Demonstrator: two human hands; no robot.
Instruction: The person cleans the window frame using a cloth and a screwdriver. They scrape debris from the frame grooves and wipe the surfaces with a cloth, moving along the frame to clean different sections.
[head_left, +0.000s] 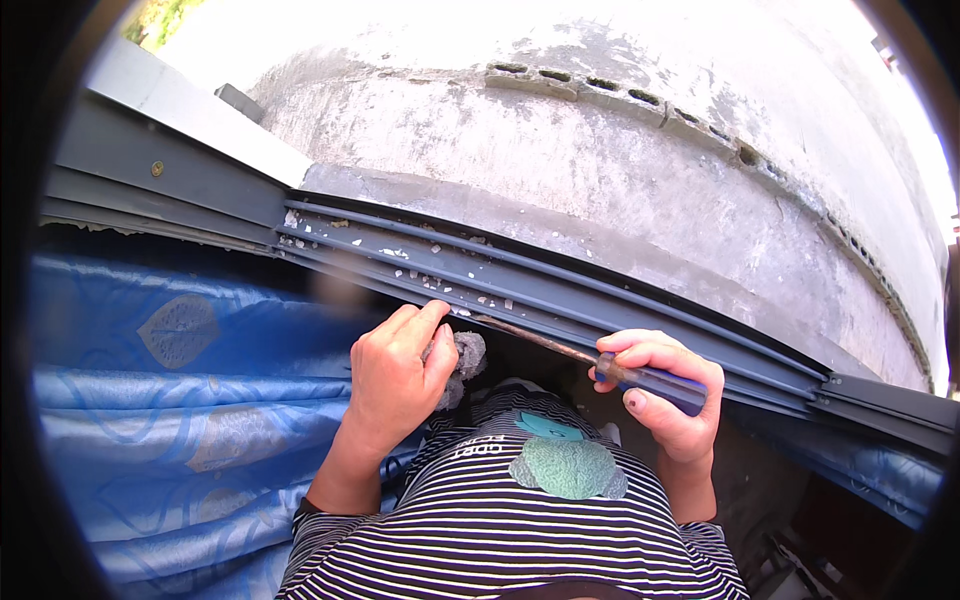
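My right hand (667, 382) grips the dark blue handle of a screwdriver (651, 386). Its rusty shaft points left, and the tip lies at the near edge of a grey metal window track (525, 285). White chips and flakes (427, 279) are scattered in the track's grooves, mostly in the left half. Just left of the screwdriver tip is my left hand (405, 360), its fingers curled around a grey, fuzzy cloth (466, 356) that hangs below the hand. The left fingertips are at the near rim of the track.
Blue patterned curtains (187, 450) hang at the left, with more curtain at the far right. A grey frame (172, 172) with a screw borders the track at left. Outside are a rough concrete surface (450, 135) and a curved row of hollow blocks (622, 97).
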